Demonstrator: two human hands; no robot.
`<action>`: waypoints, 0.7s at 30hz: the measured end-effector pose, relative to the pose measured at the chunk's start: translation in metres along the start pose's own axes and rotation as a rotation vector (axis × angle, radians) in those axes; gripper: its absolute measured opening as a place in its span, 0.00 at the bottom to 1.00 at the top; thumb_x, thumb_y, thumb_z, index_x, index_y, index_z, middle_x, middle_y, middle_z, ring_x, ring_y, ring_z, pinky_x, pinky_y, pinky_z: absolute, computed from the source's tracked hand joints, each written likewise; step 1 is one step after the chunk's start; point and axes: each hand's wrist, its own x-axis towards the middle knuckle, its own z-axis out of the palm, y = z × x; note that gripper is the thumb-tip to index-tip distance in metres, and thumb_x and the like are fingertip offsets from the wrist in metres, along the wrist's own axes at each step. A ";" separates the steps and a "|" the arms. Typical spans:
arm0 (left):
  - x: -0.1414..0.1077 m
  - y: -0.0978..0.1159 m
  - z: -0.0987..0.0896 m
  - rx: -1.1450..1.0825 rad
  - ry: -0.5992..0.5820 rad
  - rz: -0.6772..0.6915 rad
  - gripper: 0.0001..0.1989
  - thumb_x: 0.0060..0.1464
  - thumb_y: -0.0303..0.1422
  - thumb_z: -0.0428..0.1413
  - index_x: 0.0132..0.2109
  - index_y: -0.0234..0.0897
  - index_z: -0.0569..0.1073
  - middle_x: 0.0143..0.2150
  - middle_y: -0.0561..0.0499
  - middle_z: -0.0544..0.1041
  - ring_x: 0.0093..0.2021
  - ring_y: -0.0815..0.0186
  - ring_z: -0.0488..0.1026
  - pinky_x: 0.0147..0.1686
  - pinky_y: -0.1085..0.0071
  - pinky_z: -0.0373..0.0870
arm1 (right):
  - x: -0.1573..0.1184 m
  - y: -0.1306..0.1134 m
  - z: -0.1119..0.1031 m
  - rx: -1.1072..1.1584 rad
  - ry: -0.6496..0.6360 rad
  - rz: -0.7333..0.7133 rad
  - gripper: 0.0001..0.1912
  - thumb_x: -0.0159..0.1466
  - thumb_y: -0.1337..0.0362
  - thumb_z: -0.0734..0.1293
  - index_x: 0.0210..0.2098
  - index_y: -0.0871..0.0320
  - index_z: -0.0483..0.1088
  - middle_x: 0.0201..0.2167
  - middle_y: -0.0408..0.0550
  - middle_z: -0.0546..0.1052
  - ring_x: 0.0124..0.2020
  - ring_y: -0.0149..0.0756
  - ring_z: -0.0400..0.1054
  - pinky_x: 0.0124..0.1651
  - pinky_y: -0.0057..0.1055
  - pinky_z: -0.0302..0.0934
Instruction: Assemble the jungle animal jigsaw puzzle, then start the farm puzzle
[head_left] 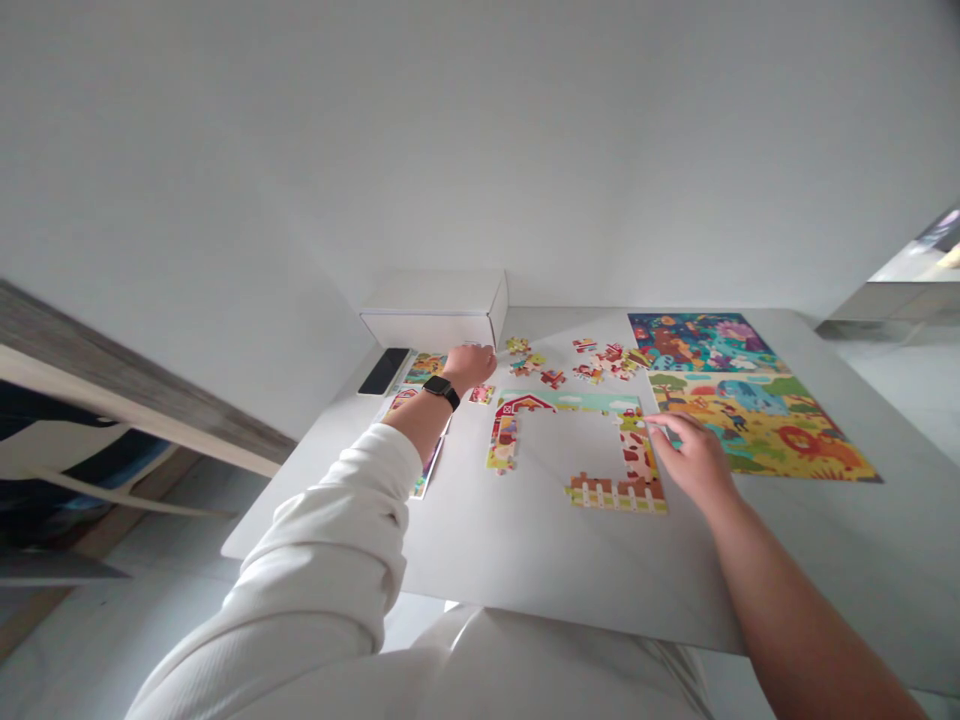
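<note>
A partly joined jigsaw puzzle lies on the white table, its border showing a red barn, a cow and a white fence, with a gap at the lower left. My left hand, with a black watch on the wrist, is curled closed in front of the white box; what its fingers hold, if anything, is hidden. Just below it lies a loose puzzle piece. My right hand is open at the puzzle's right edge, fingertips pointing left near the upper right corner; I cannot tell whether they touch it.
Several loose puzzle pieces are scattered behind the border. A white box stands against the wall, with a black phone at its front left. Printed sheets lie under my left forearm. Two colourful animal pictures cover the right side.
</note>
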 end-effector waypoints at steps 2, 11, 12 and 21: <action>-0.001 -0.005 -0.003 -0.042 0.031 -0.049 0.21 0.75 0.39 0.47 0.57 0.36 0.82 0.52 0.33 0.86 0.53 0.45 0.83 0.47 0.58 0.72 | -0.001 0.001 0.001 -0.001 -0.007 -0.005 0.13 0.73 0.56 0.66 0.45 0.49 0.83 0.44 0.53 0.87 0.47 0.51 0.83 0.55 0.51 0.77; -0.059 -0.013 -0.026 -0.607 0.457 0.038 0.14 0.71 0.36 0.53 0.37 0.38 0.78 0.33 0.47 0.79 0.35 0.62 0.75 0.34 0.68 0.61 | -0.002 -0.002 0.010 0.144 -0.060 0.108 0.21 0.72 0.53 0.68 0.60 0.52 0.77 0.49 0.55 0.87 0.46 0.49 0.82 0.51 0.48 0.78; -0.073 -0.006 -0.026 -0.716 0.440 0.063 0.16 0.71 0.39 0.54 0.36 0.38 0.77 0.29 0.50 0.77 0.32 0.63 0.73 0.32 0.69 0.60 | 0.000 -0.006 0.012 0.178 -0.039 0.150 0.24 0.72 0.52 0.68 0.64 0.52 0.75 0.50 0.55 0.86 0.45 0.48 0.82 0.48 0.46 0.78; -0.173 0.078 0.003 -1.518 0.143 0.289 0.30 0.70 0.61 0.57 0.47 0.35 0.80 0.37 0.42 0.87 0.35 0.62 0.82 0.34 0.70 0.76 | 0.022 -0.091 0.039 0.661 -0.431 0.472 0.31 0.69 0.38 0.72 0.63 0.49 0.72 0.37 0.46 0.83 0.30 0.37 0.75 0.29 0.31 0.68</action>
